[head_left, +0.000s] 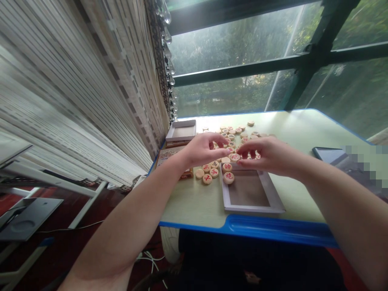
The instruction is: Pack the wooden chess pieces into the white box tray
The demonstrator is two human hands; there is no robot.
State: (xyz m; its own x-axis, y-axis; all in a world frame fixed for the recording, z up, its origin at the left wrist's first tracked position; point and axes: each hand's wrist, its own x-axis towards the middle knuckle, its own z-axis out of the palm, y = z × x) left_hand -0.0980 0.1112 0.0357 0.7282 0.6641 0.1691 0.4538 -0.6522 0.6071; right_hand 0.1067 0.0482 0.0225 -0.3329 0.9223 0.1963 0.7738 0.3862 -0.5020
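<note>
Round wooden pieces with red or dark characters (207,179) lie spread over the pale table, many beneath and between my hands. My left hand (209,149) is over the left part of them, its thumb and fingers apart, holding nothing. My right hand (260,153) is over the right part with fingers curled and the thumb apart, near a red-marked piece (234,157); no piece shows in its grasp. Below it sits a shallow open box (253,209). Two red-marked pieces, one of them lower (228,178), are at its upper left corner.
A second shallow tray (182,130) stands at the table's back left, beside a printed box (166,154) partly behind my left forearm. A dark tablet-like object (329,153) lies at the right. Blue edging (273,230) lines the table's front. Curtains hang at the left, windows behind.
</note>
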